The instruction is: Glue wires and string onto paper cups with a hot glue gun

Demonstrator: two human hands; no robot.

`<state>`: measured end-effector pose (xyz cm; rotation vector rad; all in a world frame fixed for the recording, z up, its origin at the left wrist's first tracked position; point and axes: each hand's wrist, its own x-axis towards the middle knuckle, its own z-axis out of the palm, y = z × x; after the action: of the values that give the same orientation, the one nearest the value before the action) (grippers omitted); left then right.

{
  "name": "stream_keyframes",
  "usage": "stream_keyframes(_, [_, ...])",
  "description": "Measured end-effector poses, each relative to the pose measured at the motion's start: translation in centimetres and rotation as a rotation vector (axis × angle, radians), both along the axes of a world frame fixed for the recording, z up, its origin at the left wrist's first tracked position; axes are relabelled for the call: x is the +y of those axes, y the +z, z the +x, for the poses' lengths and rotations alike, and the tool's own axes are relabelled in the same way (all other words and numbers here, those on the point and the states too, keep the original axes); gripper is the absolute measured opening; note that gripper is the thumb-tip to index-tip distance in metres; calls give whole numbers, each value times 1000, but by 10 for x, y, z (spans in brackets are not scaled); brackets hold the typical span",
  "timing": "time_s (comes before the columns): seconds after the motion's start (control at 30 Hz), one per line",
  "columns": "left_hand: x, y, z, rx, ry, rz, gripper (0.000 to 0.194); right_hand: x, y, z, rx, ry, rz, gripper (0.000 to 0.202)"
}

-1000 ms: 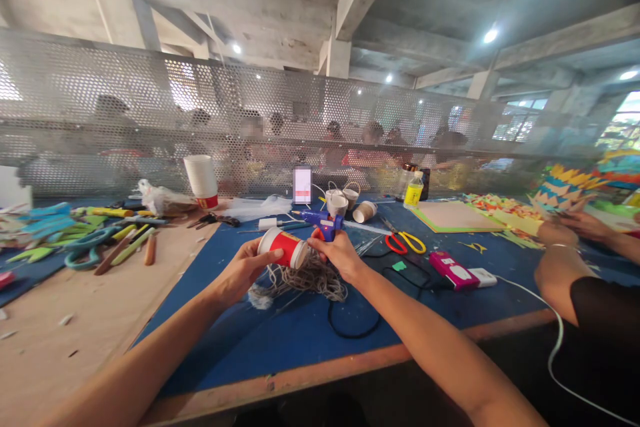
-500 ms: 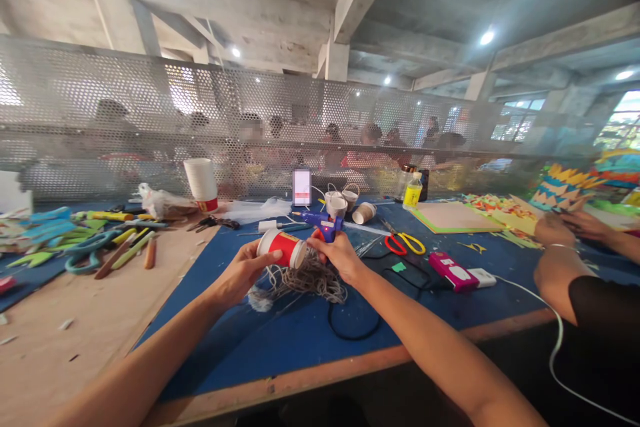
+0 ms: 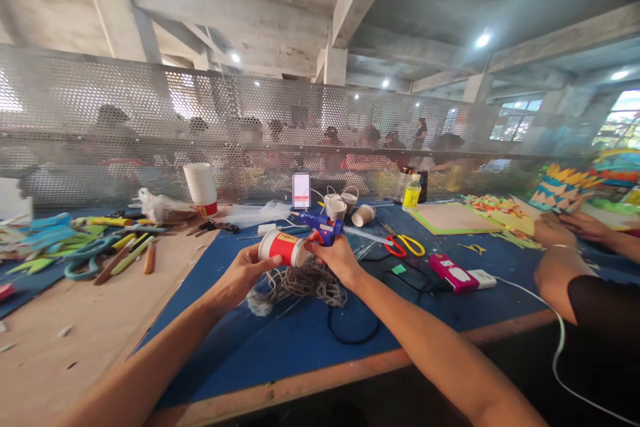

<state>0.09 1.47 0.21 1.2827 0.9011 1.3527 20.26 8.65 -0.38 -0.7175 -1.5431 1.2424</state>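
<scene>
My left hand (image 3: 246, 269) is closed around a red-and-white paper cup (image 3: 283, 249), which lies on its side in the air above the blue mat. My right hand (image 3: 340, 256) grips a blue hot glue gun (image 3: 324, 227), its nozzle pointing left over the cup and a clear glue stick (image 3: 367, 236) poking out behind. Fingers of the right hand come close to the cup's right end; whether they touch it I cannot tell. Below both hands lies a tangled heap of grey-beige cord (image 3: 310, 283). Small cord-wrapped cups (image 3: 336, 206) stand just beyond the glue gun.
Scissors with red and yellow handles (image 3: 407, 245) and a magenta power strip (image 3: 453, 273) lie to the right. A cup stack (image 3: 201, 187) and hand tools (image 3: 117, 257) are at left. A co-worker's arm (image 3: 560, 267) reaches in from the right. A perforated metal screen (image 3: 225, 127) stands behind.
Both hands keep their holds, with the cup and glue gun almost in the same place. The glue gun sits very slightly lower and the view has shifted a little.
</scene>
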Motion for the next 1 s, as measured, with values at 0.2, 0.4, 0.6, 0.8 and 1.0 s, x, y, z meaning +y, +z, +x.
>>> stream_keyframes(0.2, [0,-1,-1,-39,-91,-34,40,-1,-2,2,-114,-86,149,26])
stream_keyframes(0.4, [4,-2,-4,-66,-25,-60,33,-5,-2,3,-192,-110,186,26])
stream_keyframes(0.6, [14,-2,-16,-125,205,-10,29,-10,3,8,-240,-110,238,31])
stream_keyframes(0.8, [12,2,-19,-127,252,7,32,-15,-3,7,-328,-70,315,31])
stream_keyframes(1.0, [11,4,-20,-101,270,27,32,-15,-3,6,-326,-109,329,30])
